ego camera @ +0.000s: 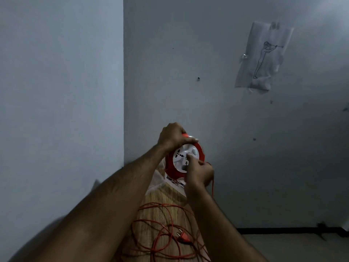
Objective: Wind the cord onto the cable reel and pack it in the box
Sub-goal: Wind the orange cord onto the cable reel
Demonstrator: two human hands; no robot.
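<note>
I hold a round red cable reel (pixel 200 154) with a white socket face up in the air before the wall corner. My left hand (pixel 172 137) grips its top handle. My right hand (pixel 198 173) pinches the white face at the lower right, fingers closed on its winding knob. The red cord (pixel 160 231) runs down from the reel past my right wrist and lies in loose loops on the wooden table (pixel 156 197) below. The cord's red plug (pixel 182 236) rests among the loops. A white box (pixel 174 183) lies on the table under the reel, mostly hidden.
Two grey walls meet in a corner right behind the reel. A paper sheet with a line drawing (pixel 261 57) is taped on the right wall. Pale floor (pixel 302 246) shows at the lower right, beyond the narrow table's edge.
</note>
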